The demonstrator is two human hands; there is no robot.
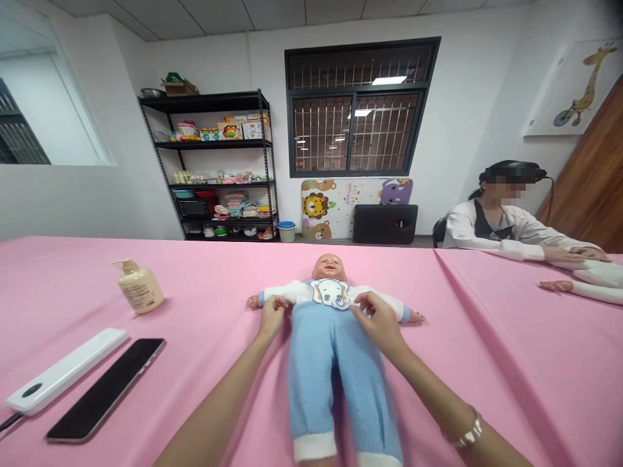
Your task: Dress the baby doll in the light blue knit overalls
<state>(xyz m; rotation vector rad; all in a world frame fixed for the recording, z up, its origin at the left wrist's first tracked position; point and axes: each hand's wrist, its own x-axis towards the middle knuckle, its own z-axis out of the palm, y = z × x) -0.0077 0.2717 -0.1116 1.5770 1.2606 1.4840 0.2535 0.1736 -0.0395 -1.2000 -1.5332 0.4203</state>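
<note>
The left hand (272,314) is curled shut on the near sleeve of the baby doll (327,353), which lies face up on the pink desk (219,279). The right hand (378,319) pinches the doll's top beside its elephant bib (329,293). A lotion pump bottle (139,287) stands well left of the doll.

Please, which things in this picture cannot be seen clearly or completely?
Head view: the feet of the baby doll in light blue fleece trousers are cut off by the bottom edge.
The left hand and right hand rest on its white top; whether they grip it is hidden beneath them.
The label on the cream plastic pump bottle is too small to read.
</note>
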